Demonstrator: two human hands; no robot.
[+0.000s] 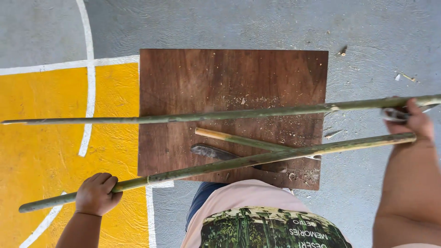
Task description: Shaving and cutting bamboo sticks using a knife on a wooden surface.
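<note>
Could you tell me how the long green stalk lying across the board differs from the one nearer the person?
The far stalk lies almost level across the wooden board; the near stalk slants, its left end lower in the picture. The left hand grips the near stalk, while the right hand is at the right ends of both. The near stalk crosses a dark blade; the far stalk does not. Both are long, thin and green.

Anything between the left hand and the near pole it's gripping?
Nothing visible. The left hand is closed right on the near pole, which lies over the knife and board.
</note>
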